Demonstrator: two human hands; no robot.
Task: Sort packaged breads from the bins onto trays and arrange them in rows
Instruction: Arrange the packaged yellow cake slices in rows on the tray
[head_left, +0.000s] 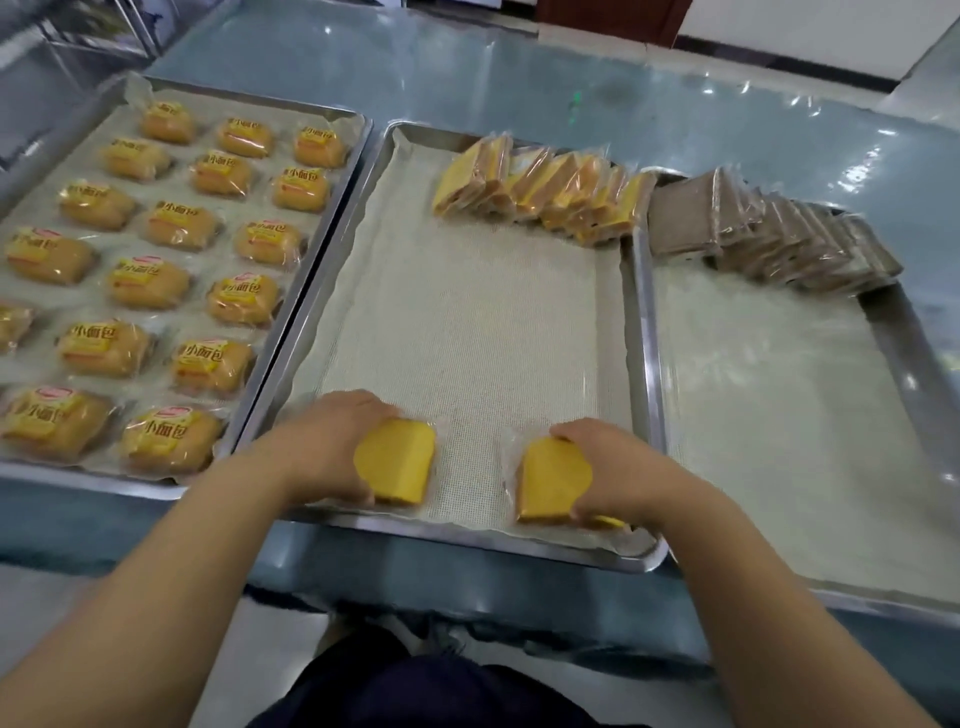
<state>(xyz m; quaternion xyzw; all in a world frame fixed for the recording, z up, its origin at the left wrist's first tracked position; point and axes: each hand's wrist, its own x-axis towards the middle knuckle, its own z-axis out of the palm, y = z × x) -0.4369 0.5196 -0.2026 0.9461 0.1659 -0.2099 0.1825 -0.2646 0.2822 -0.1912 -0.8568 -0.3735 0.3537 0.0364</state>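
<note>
Two flat yellow bread slices in clear wrap lie at the near end of the middle tray (641, 395). My left hand (332, 447) grips the left yellow slice (400, 465) by its left edge. My right hand (605, 467) grips the right yellow slice (550, 480) by its right edge, fingers curled over it. A leaning row of several wrapped yellow slices (540, 192) stands at the tray's far end.
The left tray (311, 270) holds rows of wrapped golden buns (150, 283). The right tray (904, 343) has a leaning row of several brown wrapped slices (769, 234) at its far end. All trays sit on a table covered in shiny blue plastic (519, 67).
</note>
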